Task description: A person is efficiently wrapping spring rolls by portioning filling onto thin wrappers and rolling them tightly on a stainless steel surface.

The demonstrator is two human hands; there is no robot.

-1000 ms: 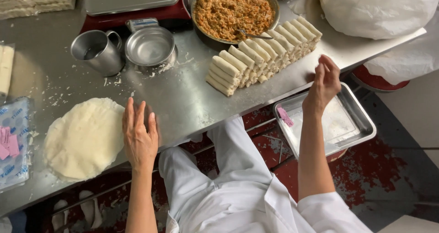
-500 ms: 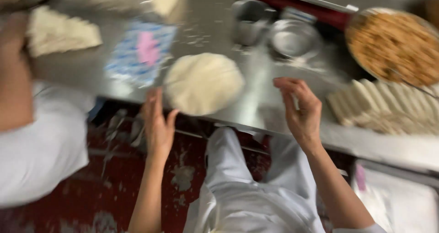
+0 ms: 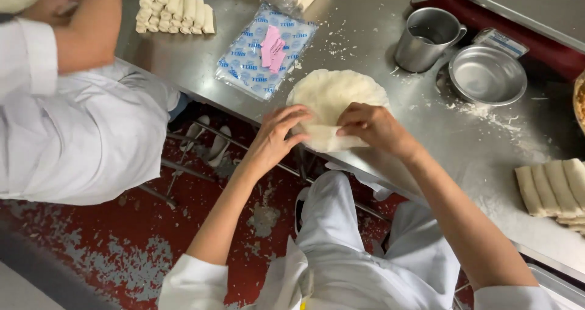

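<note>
A: Status of the stack of round wrappers (image 3: 338, 94)?

B: It is laid flat on the steel table (image 3: 378, 24), at the near edge, between the printed plastic packet (image 3: 259, 57) and the metal mug (image 3: 423, 39). The near rim of the top sheet (image 3: 329, 138) is being lifted off the stack.

A: Hands?

B: The left hand (image 3: 277, 138) is pinched on the left side of that lifted rim, thumb under, fingers on top. The right hand (image 3: 373, 127) is closed on the right side of the same rim. Only 1 sheet appears to be taken, though the layers at the edge cannot be counted.

A: Method?

B: The peel is best kept slow and low, with both grips held level so the sheet is not torn at the fold. Tension should be shared by the 2 hands. The rest of the stack should be left undisturbed; a second sheet clinging underneath should be checked for.

A: Orientation, long axis?

B: The stack is round, so no long axis is defined. The lifted flap is elongated left to right, roughly along the table edge, and is tilted up toward the person. The peel line is run across the disc, the far rim pointed toward the shallow metal bowl (image 3: 487, 75).

A: Nearby?

B: Rolled pieces (image 3: 551, 188) are lined up at the right. A second person's white sleeve (image 3: 27, 60) is seen at the left.
</note>
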